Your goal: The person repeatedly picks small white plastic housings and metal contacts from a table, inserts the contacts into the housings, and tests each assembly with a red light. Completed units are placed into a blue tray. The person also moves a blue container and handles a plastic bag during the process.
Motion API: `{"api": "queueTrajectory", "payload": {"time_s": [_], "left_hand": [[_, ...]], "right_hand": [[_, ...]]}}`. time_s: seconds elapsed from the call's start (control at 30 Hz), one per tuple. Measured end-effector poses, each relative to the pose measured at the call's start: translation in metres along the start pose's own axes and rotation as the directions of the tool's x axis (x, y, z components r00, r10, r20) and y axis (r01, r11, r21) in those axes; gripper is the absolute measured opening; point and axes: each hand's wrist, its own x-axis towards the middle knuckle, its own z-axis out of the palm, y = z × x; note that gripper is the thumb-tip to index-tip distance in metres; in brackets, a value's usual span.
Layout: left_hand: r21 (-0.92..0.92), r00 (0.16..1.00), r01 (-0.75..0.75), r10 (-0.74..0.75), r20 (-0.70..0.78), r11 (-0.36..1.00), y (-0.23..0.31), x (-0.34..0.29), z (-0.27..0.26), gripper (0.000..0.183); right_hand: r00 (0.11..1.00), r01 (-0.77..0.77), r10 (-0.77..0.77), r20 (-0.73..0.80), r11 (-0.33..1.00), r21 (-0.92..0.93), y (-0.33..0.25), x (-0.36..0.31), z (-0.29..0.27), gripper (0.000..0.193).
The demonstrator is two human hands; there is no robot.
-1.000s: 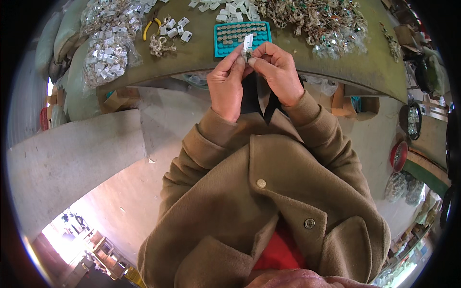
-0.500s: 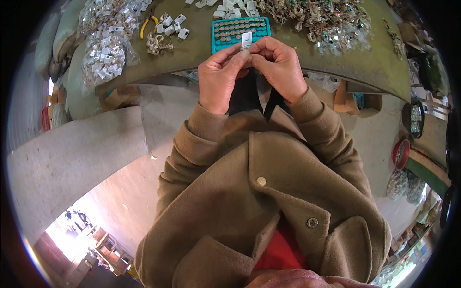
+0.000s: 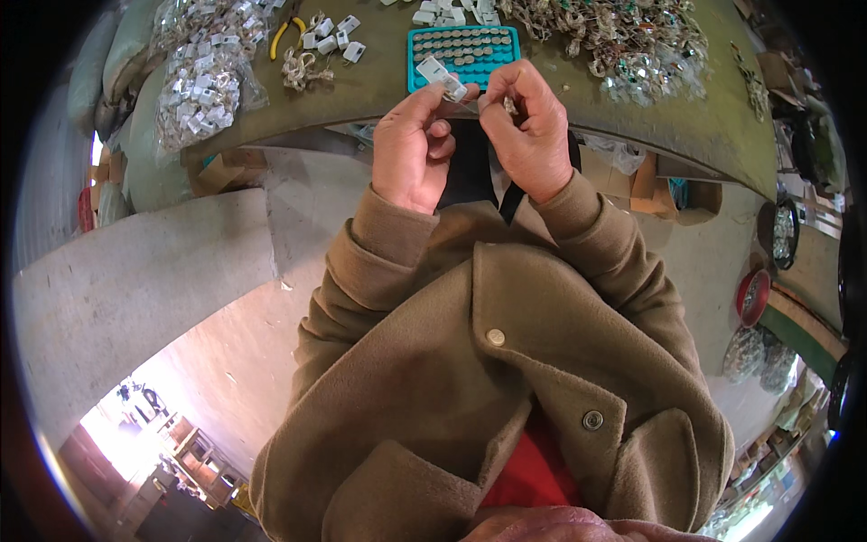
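Observation:
My left hand [image 3: 413, 149] pinches an opened white plastic case [image 3: 435, 71] between thumb and fingertips, tilted up to the left at the table's near edge. Close beside it, my right hand [image 3: 526, 126] is closed with thumb and forefinger together, and a small bundle of pale cord [image 3: 510, 106] shows in its grip. A thin strand seems to run between the hands, too fine to be sure. Just beyond them lies a teal tray [image 3: 413, 54] with rows of round metal discs, and several pockets nearest me hold none.
On the green table [image 3: 370, 90], yellow-handled pliers [image 3: 275, 42], small white boxes [image 3: 330, 41] and a cord tangle [image 3: 302, 72] lie left. A clear bag of white pieces [image 3: 199, 113] sits further left. Right is a heap of wired parts [image 3: 614, 45]; white cases [image 3: 452, 13] lie behind the tray.
My hands have drawn apart, the right one moving slightly right with the cord bundle. The white case has gone from upright between both hands to tilted left in my left hand alone.

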Motion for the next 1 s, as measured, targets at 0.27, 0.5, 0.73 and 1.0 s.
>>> {"api": "queueTrajectory", "payload": {"time_s": [0.27, 0.5, 0.73, 1.0], "left_hand": [[-0.345, 0.970, 0.238, -0.203, 0.135, 0.908, 0.007, 0.003, -0.013, 0.020], [-0.171, 0.975, 0.221, -0.218, 0.038, 0.960, 0.003, 0.014, -0.019, 0.023], [0.257, 0.998, 0.010, -0.025, 0.054, 0.966, 0.004, 0.016, -0.028, 0.024], [0.259, 0.992, 0.047, -0.076, 0.103, 0.965, -0.021, 0.018, -0.029, 0.015]], "right_hand": [[0.998, 0.058, -0.056, 0.019, 0.989, -0.135, 0.005, 0.002, 0.001, 0.016], [0.974, 0.227, -0.200, 0.108, 0.866, -0.446, 0.015, 0.006, -0.015, 0.018], [0.993, 0.084, -0.113, -0.033, 0.876, -0.476, 0.023, 0.030, -0.037, 0.011], [0.977, 0.188, -0.203, 0.059, 0.708, -0.680, 0.053, 0.059, -0.025, 0.007]]}}
